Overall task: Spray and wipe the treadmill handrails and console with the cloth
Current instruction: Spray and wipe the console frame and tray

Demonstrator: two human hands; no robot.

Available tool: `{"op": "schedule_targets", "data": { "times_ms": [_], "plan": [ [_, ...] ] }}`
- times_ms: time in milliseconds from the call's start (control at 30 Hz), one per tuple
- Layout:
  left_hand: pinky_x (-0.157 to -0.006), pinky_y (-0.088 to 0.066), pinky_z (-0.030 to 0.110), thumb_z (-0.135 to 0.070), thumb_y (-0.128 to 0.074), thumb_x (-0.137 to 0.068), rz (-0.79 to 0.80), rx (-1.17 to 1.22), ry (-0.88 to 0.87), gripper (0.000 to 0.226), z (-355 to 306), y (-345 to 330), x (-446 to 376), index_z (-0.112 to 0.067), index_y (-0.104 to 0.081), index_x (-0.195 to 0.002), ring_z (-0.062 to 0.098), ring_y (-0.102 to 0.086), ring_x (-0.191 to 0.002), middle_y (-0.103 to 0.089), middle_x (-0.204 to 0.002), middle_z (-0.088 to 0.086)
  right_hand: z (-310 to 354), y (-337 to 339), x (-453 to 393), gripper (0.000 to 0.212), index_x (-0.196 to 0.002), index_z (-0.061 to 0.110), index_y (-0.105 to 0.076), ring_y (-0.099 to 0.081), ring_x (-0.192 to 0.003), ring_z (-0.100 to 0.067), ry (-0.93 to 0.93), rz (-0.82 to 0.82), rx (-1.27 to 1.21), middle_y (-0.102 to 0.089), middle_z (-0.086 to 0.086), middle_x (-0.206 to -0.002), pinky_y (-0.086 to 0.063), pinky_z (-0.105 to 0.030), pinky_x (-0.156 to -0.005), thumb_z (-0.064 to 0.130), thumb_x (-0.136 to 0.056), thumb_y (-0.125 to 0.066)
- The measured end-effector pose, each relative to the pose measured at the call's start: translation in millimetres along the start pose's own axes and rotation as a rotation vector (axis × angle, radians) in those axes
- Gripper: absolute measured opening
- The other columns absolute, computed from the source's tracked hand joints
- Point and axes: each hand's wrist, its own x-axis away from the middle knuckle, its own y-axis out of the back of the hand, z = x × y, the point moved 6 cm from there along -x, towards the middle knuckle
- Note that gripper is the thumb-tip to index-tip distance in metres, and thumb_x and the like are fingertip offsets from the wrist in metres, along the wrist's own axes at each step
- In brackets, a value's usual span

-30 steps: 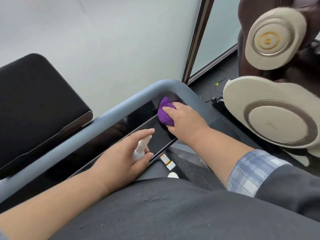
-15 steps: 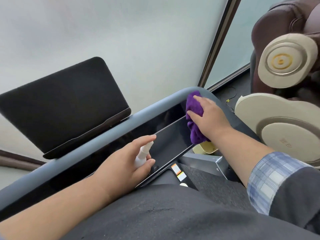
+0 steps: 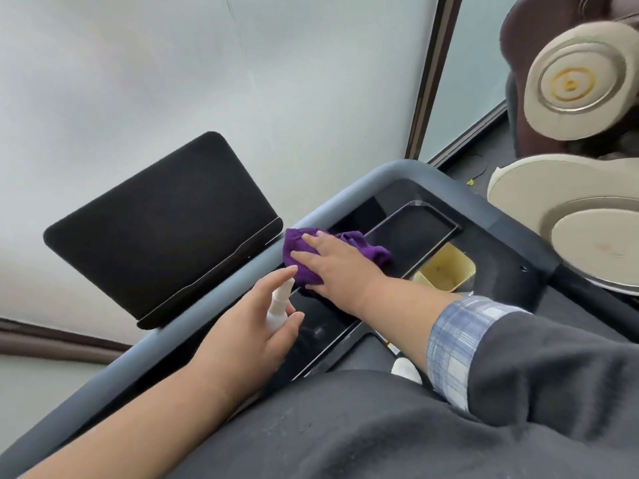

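head view: purple cloth (image 3: pixel 304 261) lies under right hand (image 3: pixel 337 264) fingers (image 3: pixel 313 242) on console (image 3: pixel 415 233).

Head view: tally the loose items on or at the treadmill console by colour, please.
Purple: 1, the cloth under the right hand
White: 1, the spray bottle held in the left hand
Yellow: 1, the small container in the console recess
Total: 3

yellow cup (image 3: pixel 446 268) in console recess | brown massage chair (image 3: pixel 539 39) at right
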Motion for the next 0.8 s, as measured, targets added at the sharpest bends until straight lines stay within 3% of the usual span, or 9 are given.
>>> {"op": "schedule_targets", "data": {
  "times_ms": [133,200,300,400,467,533,567,667,800],
  "plan": [
    [-0.060,-0.044,0.010,-0.052,-0.055,-0.085,0.055,0.009,-0.047,0.057,-15,-10,-10,-0.079,-0.022,-0.122,-0.011,-0.060,-0.083,-0.057,-0.107,-0.040,-3,14,39,0.061,-0.146,0.028,-0.048,-0.043,-0.134,-0.022,-0.060,0.030,-0.157,-0.046,0.000,-0.149,-0.033,-0.036,-0.113,0.038,-0.090,-0.069],
    [-0.056,-0.044,0.013,-0.054,-0.055,-0.084,0.077,0.016,-0.069,0.058,-22,-15,-17,-0.079,-0.021,-0.124,-0.010,-0.061,-0.080,-0.057,-0.106,-0.040,-11,28,66,0.059,-0.144,0.029,-0.051,-0.044,-0.134,-0.017,-0.180,-0.072,-0.330,-0.049,0.003,-0.148,-0.031,-0.029,-0.114,0.037,-0.088,-0.071],
    [-0.058,-0.043,0.017,-0.052,-0.059,-0.082,0.095,0.036,-0.098,0.067,-42,-28,-32,-0.079,-0.014,-0.124,-0.012,-0.061,-0.081,-0.057,-0.106,-0.040,-25,53,118,0.061,-0.144,0.037,-0.049,-0.040,-0.134,-0.006,-0.424,-0.330,-0.557,-0.047,0.011,-0.147,-0.021,-0.008,-0.108,0.042,-0.087,-0.072],
    [-0.060,-0.044,0.014,-0.053,-0.060,-0.083,0.160,0.050,-0.221,0.054,-78,-52,-45,-0.063,-0.032,-0.128,-0.011,-0.061,-0.088,-0.059,-0.106,-0.037,-32,72,167,0.058,-0.141,0.043,-0.049,-0.052,-0.127,-0.008,-0.567,-0.484,-0.726,-0.046,0.020,-0.142,-0.038,-0.029,-0.111,0.043,-0.087,-0.072],
    [-0.064,-0.044,0.012,-0.050,-0.063,-0.086,0.210,0.057,-0.305,0.044,-107,-71,-48,-0.059,-0.041,-0.123,-0.011,-0.061,-0.092,-0.061,-0.105,-0.035,-35,79,199,0.058,-0.140,0.043,-0.049,-0.053,-0.123,-0.001,-0.612,-0.544,-0.736,-0.045,0.022,-0.141,-0.039,-0.026,-0.110,0.042,-0.087,-0.073],
    [-0.070,-0.046,0.019,-0.047,-0.064,-0.088,0.263,0.081,-0.356,0.042,-133,-88,-47,-0.062,-0.042,-0.120,-0.011,-0.060,-0.094,-0.062,-0.105,-0.034,-39,84,233,0.059,-0.141,0.043,-0.050,-0.037,-0.119,0.024,-0.671,-0.619,-0.661,-0.042,0.026,-0.137,-0.025,-0.003,-0.105,0.043,-0.087,-0.073],
    [-0.070,-0.046,0.021,-0.047,-0.064,-0.088,0.293,0.099,-0.374,0.042,-146,-96,-46,-0.065,-0.041,-0.118,-0.011,-0.062,-0.092,-0.064,-0.104,-0.033,-42,86,249,0.059,-0.141,0.043,-0.049,-0.034,-0.118,0.027,-0.707,-0.654,-0.641,-0.041,0.028,-0.134,-0.021,0.001,-0.101,0.043,-0.087,-0.073],
    [-0.068,-0.046,0.019,-0.043,-0.065,-0.090,0.363,0.130,-0.448,0.045,-183,-117,-36,-0.071,-0.038,-0.113,-0.010,-0.064,-0.088,-0.062,-0.106,-0.038,-46,89,295,0.061,-0.140,0.044,-0.049,-0.046,-0.122,0.009,-0.781,-0.738,-0.652,-0.042,0.033,-0.131,-0.034,-0.013,-0.104,0.048,-0.084,-0.074],
    [-0.065,-0.045,0.013,-0.042,-0.066,-0.089,0.418,0.139,-0.527,0.048,-225,-145,-15,-0.072,-0.037,-0.113,-0.012,-0.061,-0.089,-0.060,-0.105,-0.041,-47,90,348,0.064,-0.139,0.045,-0.048,-0.042,-0.121,0.015,-0.837,-0.789,-0.633,-0.044,0.034,-0.129,-0.030,-0.007,-0.102,0.050,-0.082,-0.074]
  ]
}}
